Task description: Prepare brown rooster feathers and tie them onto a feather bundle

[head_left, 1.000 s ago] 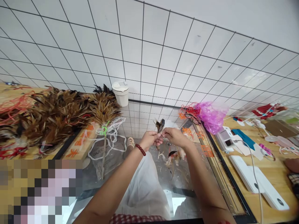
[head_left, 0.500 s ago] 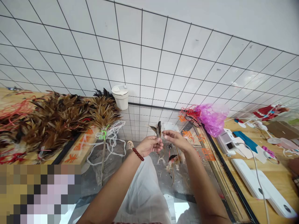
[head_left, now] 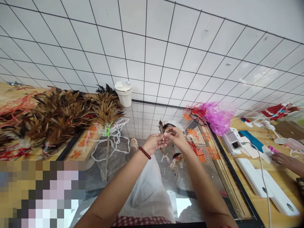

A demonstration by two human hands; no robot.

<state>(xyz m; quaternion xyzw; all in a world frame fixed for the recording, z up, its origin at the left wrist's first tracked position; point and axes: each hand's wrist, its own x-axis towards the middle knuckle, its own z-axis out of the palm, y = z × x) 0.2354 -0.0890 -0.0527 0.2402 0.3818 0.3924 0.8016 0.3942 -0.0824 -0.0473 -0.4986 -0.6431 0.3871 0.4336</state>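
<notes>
My left hand (head_left: 155,142), with a dark red bead bracelet at its wrist, is closed in a pinch on the base of a small bunch of dark feathers (head_left: 161,126). The feather tips point up and away from me. My right hand (head_left: 174,136) meets it from the right, its thumb and fingers pinched together at the same bunch. A dark curved feather sticks up beside the right fingers. Below the hands, loose feathers (head_left: 177,160) and bits of down lie on the glass tabletop (head_left: 140,126).
At left lies a big heap of brown feathers (head_left: 61,110), beside a feather duster (head_left: 106,110) with white ribbon. A white lidded cup (head_left: 124,95) stands behind. At right are a pink plastic bag (head_left: 220,117), white power banks (head_left: 266,186), a cable, and another person's hand (head_left: 287,161).
My right hand has moved left and now touches the feather bunch at my left fingertips. Another person's hand has come in at the right edge. The view has shifted slightly.
</notes>
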